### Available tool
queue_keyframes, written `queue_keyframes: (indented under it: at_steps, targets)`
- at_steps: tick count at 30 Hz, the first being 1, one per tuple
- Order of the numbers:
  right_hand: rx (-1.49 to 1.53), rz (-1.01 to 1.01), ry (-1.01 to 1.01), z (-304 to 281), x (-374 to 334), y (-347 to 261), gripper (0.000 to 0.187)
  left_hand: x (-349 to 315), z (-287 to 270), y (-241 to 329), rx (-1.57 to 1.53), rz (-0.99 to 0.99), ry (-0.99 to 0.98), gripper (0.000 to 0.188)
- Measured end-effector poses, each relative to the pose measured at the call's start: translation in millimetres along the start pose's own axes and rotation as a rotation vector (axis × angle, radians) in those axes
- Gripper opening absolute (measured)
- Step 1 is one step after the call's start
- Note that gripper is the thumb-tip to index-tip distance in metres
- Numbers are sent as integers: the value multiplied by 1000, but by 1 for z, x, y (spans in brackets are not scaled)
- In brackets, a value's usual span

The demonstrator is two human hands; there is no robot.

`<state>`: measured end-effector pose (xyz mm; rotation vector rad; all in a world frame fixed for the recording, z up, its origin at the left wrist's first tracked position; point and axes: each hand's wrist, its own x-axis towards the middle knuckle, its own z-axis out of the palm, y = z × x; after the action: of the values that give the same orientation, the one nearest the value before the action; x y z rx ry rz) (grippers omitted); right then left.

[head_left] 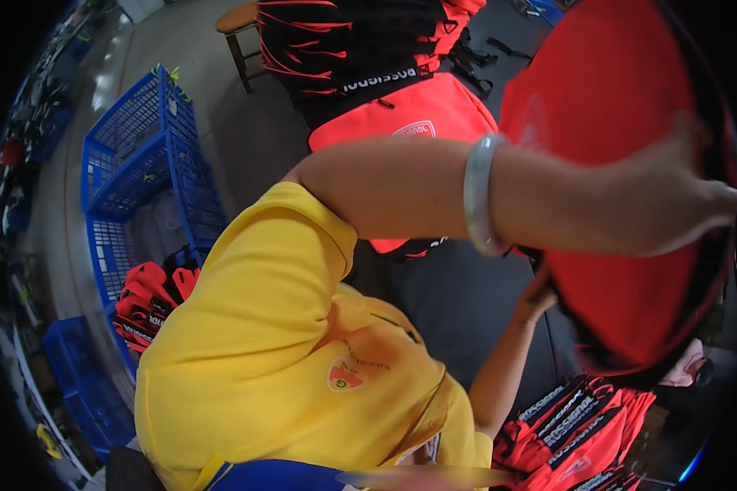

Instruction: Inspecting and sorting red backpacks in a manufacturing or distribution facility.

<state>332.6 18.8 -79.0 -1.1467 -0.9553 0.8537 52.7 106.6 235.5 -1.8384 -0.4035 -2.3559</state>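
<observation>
A large red bag with black trim [622, 90] is held up on the right side, slightly blurred. My left arm, with a pale bangle, reaches across to it. At the bag's far right edge, my left hand [684, 200] is closed on the black trim, its fingertips partly out of sight. My right hand [537, 299] touches the bag's lower left side; its fingers are hidden by the bag. Behind my left forearm, another red bag [368, 123] lies flat on a dark surface [442, 286].
Beyond is a pile of red and black bags [368, 41], near a wooden stool [237, 18]. More folded bags [581, 425] sit at lower right. Blue plastic crates [131, 139] stand on the left, with red bags [151, 299] beside them.
</observation>
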Motion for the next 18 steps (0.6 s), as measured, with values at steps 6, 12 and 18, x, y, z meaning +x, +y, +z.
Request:
queue_keyframes:
  at_steps: [6, 12, 18]
  targets:
    - [145, -66, 518, 26, -44, -150, 57, 5, -111, -42, -354, -270, -410, 20]
    - [277, 589, 393, -122, -67, -74, 49, -244, -199, -26, -487, -2406, -292, 73]
    - [182, 799, 635, -131, -146, -3, 45, -266, -156, 29, -778, -2206, -407, 60]
